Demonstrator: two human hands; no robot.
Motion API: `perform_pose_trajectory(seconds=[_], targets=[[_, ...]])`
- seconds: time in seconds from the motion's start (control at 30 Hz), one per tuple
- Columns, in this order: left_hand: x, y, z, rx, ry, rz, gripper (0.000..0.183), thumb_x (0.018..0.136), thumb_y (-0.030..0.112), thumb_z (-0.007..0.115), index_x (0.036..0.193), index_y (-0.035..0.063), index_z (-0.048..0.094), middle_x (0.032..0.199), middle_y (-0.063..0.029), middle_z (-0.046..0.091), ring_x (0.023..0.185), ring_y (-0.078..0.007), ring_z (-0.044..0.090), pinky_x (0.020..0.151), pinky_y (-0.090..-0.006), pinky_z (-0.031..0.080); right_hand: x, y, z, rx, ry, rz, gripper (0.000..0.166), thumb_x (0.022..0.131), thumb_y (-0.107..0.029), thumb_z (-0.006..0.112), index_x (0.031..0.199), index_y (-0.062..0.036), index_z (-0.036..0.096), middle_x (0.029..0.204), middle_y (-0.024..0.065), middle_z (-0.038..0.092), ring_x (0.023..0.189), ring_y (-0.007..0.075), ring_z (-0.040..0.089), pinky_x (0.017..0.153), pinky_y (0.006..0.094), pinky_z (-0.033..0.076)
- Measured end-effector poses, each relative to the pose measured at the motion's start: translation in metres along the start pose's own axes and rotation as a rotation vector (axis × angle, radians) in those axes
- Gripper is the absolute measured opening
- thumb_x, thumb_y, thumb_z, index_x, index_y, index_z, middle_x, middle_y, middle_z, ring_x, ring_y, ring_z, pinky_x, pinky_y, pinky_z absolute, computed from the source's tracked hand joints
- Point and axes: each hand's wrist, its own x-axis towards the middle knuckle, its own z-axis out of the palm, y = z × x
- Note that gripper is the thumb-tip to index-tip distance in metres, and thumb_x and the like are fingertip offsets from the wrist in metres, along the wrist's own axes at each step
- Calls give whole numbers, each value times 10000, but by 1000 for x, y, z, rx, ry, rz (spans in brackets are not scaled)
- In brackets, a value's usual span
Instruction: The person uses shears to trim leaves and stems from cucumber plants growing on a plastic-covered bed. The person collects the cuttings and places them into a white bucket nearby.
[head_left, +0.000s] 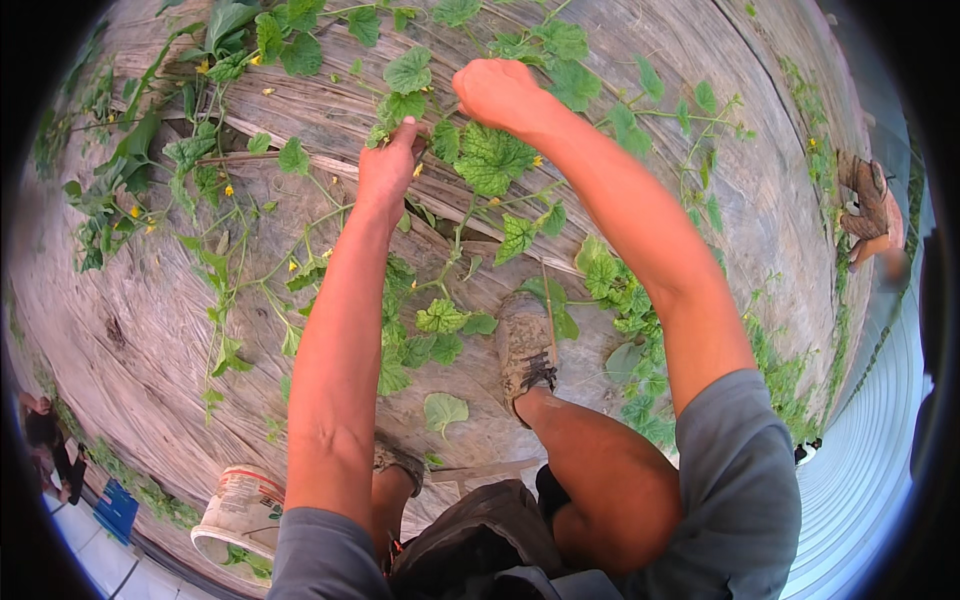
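My left hand (388, 169) pinches a leafy shoot (382, 129) of a yellow-flowered cucurbit vine between thumb and fingers. Just right of it and a little farther out, my right hand (496, 91) is curled with its back towards me. Its fingertips are hidden, so whether it grips anything cannot be told. A broad, wrinkled vine leaf (493, 159) spreads below my right hand. From there the hairy main stem (456, 251) runs down towards my feet, past a slit in the wrinkled plastic mulch film (259, 180).
My muddy shoe (525, 341) stands among vines. At lower left a white plastic bucket (244, 510) lies tipped, with green cuttings (247, 561) inside. More vines (637, 352) trail at right. One person (874, 202) bends at far right; another (52, 442) is at lower left.
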Motion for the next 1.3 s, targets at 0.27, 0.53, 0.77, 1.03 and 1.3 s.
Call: perform_pose_trajectory(seconds=[0.27, 0.53, 0.77, 1.03, 1.3], targets=[[2, -2, -1, 11, -5, 15, 358, 1015, 304, 566, 1094, -26, 679, 1116, -141, 694, 1094, -226, 645, 1000, -352, 493, 6, -1, 11, 152, -163, 93, 281, 856, -275, 724, 920, -4, 696, 943, 206, 705, 936, 413, 682, 774, 481, 575], [2, -2, -1, 32, 0, 16, 351, 1016, 302, 569, 1091, -21, 686, 1110, -139, 698, 1081, -226, 647, 988, -354, 495, 4, 2, 33, 103, -84, 47, 187, 830, -247, 712, 872, -67, 743, 840, 159, 730, 787, 353, 719, 650, 445, 594], [3, -3, -4, 33, 8, 20, 344, 1015, 302, 571, 1078, -15, 689, 1103, -136, 696, 1064, -226, 648, 973, -360, 494, -8, 4, 23, 382, -123, 211, 254, 858, -262, 637, 914, -30, 724, 901, 233, 702, 855, 401, 693, 757, 474, 564], [3, -2, -2, 8, 22, 35, 333, 1009, 299, 577, 1061, -10, 689, 1098, -130, 689, 1065, -231, 640, 983, -366, 490, -41, 43, 14, 186, -175, 393, 339, 871, -314, 674, 981, 4, 710, 1017, 235, 702, 975, 407, 677, 837, 481, 556], [-2, 1, 0, 1, 18, 33, 338, 1012, 295, 574, 1086, -17, 680, 1114, -141, 686, 1082, -237, 636, 999, -371, 486, -34, 50, 53, 188, -33, 235, 385, 875, -324, 676, 906, 59, 681, 922, 269, 692, 862, 426, 689, 765, 490, 568]])
